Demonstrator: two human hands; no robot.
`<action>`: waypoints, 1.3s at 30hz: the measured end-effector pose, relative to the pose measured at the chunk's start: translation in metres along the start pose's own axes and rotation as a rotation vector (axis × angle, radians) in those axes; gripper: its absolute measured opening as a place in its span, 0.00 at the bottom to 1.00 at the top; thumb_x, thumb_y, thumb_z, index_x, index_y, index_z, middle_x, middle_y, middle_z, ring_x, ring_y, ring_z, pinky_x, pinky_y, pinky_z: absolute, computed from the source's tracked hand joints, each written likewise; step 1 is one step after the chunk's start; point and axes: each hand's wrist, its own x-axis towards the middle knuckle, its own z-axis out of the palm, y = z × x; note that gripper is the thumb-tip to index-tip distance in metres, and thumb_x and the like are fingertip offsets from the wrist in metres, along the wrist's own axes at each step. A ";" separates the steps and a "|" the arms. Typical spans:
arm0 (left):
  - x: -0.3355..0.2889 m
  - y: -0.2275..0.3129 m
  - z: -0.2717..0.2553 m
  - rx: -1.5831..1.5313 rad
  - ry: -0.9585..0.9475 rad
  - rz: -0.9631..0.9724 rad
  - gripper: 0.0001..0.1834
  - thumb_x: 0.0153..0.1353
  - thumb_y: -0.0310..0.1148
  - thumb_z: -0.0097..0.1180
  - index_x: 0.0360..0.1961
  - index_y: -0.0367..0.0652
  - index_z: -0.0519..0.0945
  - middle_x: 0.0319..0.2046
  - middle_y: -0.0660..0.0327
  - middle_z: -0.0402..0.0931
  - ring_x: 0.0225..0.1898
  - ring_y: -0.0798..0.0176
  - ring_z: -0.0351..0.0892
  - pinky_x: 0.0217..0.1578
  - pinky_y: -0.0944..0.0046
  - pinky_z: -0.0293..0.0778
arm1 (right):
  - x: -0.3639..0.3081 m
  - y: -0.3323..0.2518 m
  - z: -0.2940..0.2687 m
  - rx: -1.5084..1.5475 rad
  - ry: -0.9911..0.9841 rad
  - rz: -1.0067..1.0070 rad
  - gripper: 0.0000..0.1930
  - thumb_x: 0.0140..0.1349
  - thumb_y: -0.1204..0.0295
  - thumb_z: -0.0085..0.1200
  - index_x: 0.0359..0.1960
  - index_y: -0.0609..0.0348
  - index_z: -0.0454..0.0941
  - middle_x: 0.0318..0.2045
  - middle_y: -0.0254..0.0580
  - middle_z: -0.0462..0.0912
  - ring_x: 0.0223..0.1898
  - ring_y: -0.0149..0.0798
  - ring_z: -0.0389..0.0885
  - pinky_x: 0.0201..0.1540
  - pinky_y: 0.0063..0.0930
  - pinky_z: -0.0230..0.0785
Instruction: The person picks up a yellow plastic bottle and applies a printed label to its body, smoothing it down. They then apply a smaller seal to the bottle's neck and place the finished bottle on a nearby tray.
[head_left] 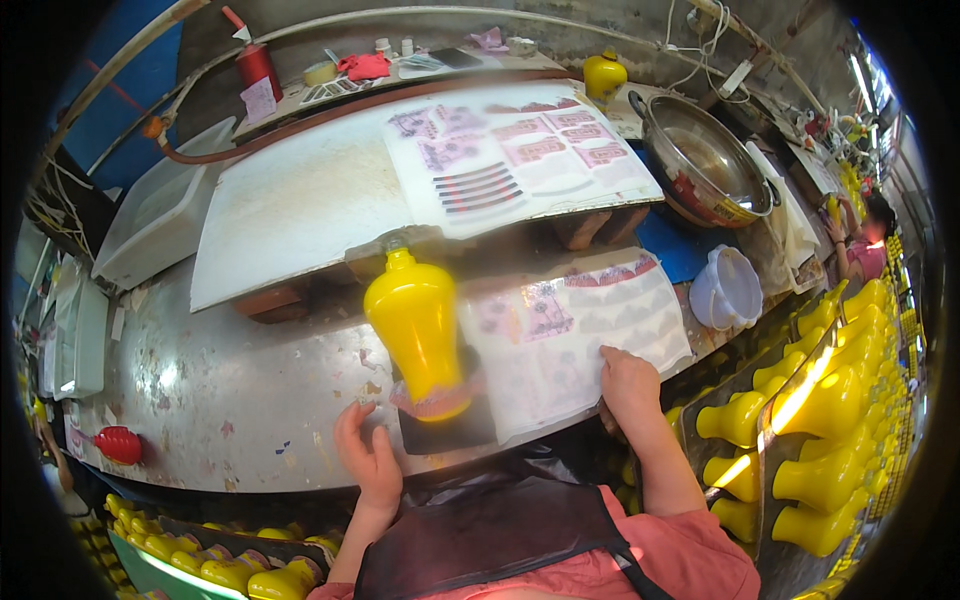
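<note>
A glossy yellow vase (413, 310) stands before me on a dark pad (445, 434), with a patterned pink-purple decal band (432, 401) around its foot. Beside the foot, my left hand (368, 452) is open, thumb apart from the fingers and nothing in it. To the vase's right lies a translucent decal sheet (545, 385) printed with purple and grey motifs. My right hand (630, 385) is at the right part of this sheet, fingers curled against it; their undersides are hidden.
A raised white board (300, 210) carries more decals (478, 188). Right of it are a metal pan (705, 150) and a white bucket (725, 288). Racks of yellow vases (825, 440) flank me. A red squeeze bottle (118, 445) lies at left. Another person (865, 250) works at far right.
</note>
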 end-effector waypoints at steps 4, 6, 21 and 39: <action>0.002 0.002 -0.001 0.030 -0.004 0.014 0.24 0.69 0.25 0.50 0.66 0.34 0.69 0.56 0.49 0.75 0.58 0.54 0.75 0.63 0.54 0.67 | 0.000 -0.001 0.000 -0.026 -0.007 -0.001 0.11 0.62 0.72 0.50 0.42 0.57 0.84 0.31 0.53 0.86 0.30 0.56 0.86 0.37 0.49 0.80; 0.003 0.004 -0.001 0.040 -0.004 0.020 0.24 0.69 0.25 0.50 0.66 0.34 0.69 0.55 0.49 0.76 0.57 0.54 0.75 0.62 0.54 0.68 | 0.000 -0.001 0.000 -0.031 -0.005 -0.002 0.11 0.62 0.72 0.50 0.42 0.57 0.84 0.31 0.53 0.86 0.30 0.57 0.86 0.37 0.50 0.80; 0.005 0.006 -0.001 0.074 0.004 0.051 0.23 0.67 0.26 0.52 0.63 0.34 0.72 0.53 0.49 0.77 0.54 0.54 0.77 0.59 0.55 0.71 | -0.001 -0.005 -0.001 -0.041 -0.007 0.000 0.11 0.62 0.72 0.50 0.42 0.57 0.83 0.30 0.54 0.85 0.30 0.57 0.86 0.37 0.50 0.79; 0.007 0.007 -0.001 0.097 -0.022 0.068 0.20 0.67 0.24 0.51 0.60 0.34 0.74 0.52 0.50 0.76 0.53 0.53 0.78 0.58 0.55 0.71 | -0.005 -0.003 0.002 -0.039 -0.015 0.007 0.14 0.62 0.72 0.51 0.48 0.58 0.83 0.31 0.53 0.85 0.30 0.57 0.86 0.37 0.49 0.79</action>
